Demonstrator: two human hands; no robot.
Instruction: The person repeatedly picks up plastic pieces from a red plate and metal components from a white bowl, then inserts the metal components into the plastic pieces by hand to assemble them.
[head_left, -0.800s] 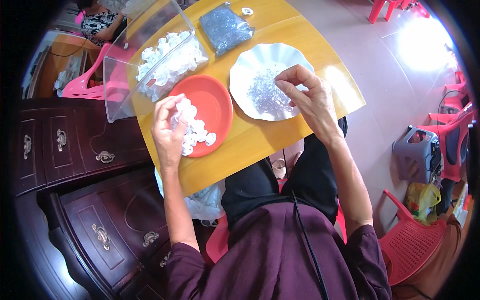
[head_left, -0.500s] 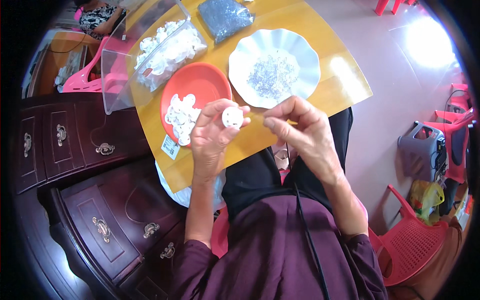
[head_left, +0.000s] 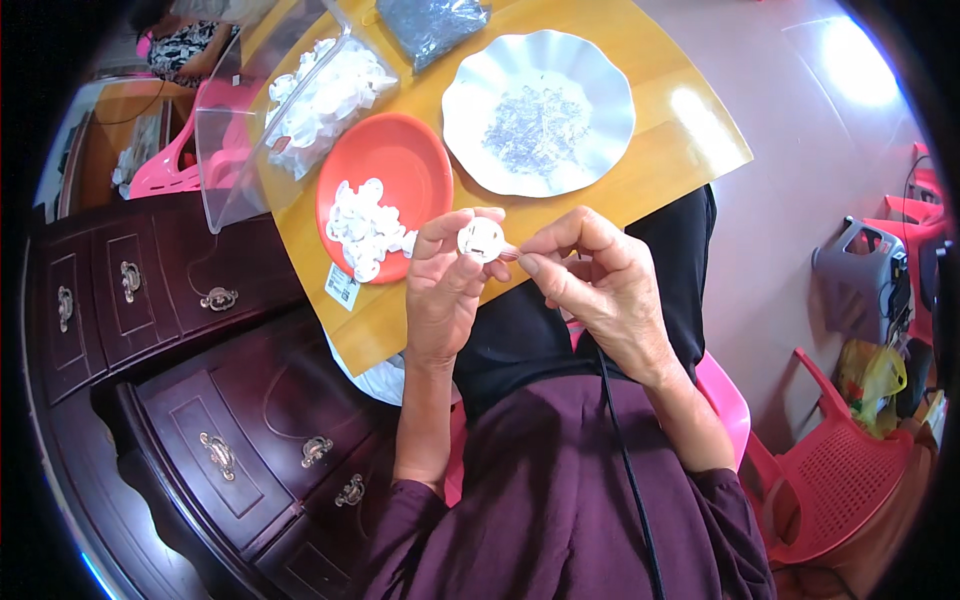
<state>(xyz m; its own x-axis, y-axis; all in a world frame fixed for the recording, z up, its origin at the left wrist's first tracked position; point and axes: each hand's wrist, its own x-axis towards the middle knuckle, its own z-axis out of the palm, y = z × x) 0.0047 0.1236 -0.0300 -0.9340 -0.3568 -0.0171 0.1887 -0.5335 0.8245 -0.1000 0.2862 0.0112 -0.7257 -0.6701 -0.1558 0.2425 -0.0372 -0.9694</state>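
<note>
Between the thumb and fingers of my left hand (head_left: 445, 290) is a small round white plastic piece (head_left: 480, 240) with dark slots in its face. My right hand (head_left: 595, 285) pinches at the piece's right side; something thin and pale shows at its fingertips, too small to name. Just beyond my left hand, an orange-red plate (head_left: 420, 165) bears a heap of similar white pieces (head_left: 362, 225). Past my right hand stands a white wavy-edged plate (head_left: 610, 115) with many small clear and silvery bits (head_left: 537, 128) in it.
A clear plastic box (head_left: 225, 180) of white parts (head_left: 335, 95) stands at the table's left. Behind the plates lies a bag of dark bits (head_left: 432, 25). Dark wooden drawers (head_left: 210, 390) flank me on the left, a pink chair (head_left: 840, 480) on the right. A person (head_left: 195, 50) is at far left.
My right hand has come left, its fingertips now meeting the white piece. My left hand has shifted slightly right and down, and the piece is turned. The whole view has shifted a little.
</note>
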